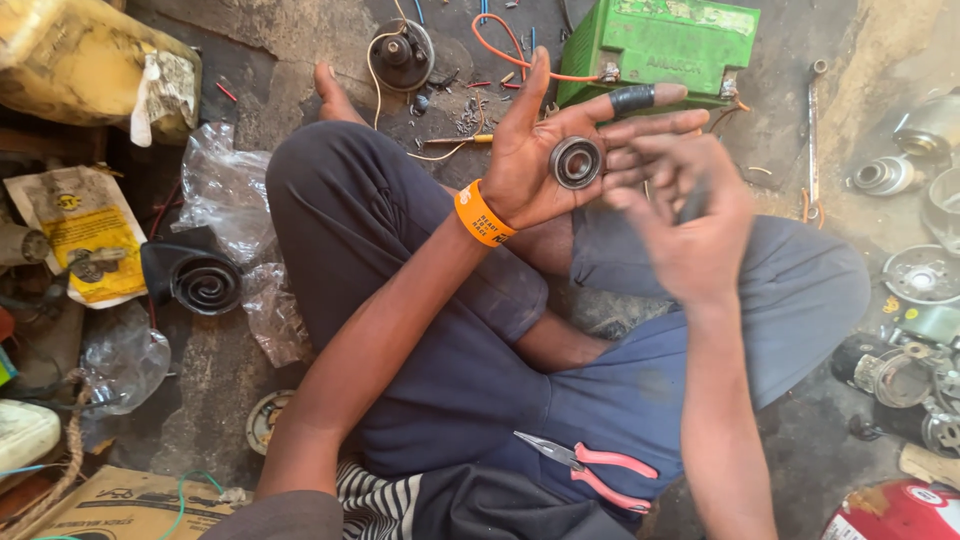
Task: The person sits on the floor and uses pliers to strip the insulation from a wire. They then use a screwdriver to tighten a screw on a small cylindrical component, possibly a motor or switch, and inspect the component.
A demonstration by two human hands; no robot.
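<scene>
I get one view only, from the camera on the head, looking steeply down over crossed legs to the floor (pixel 230 370) (cluttered workshop ground). It sits close: the left hand (pixel 545 150) and right hand (pixel 690 225) fill the upper middle.

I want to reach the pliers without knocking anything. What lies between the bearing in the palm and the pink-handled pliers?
In the head view, between the bearing on the left hand and the pliers lies only the person's lap: the crossed legs in dark trousers, no loose parts.
</scene>
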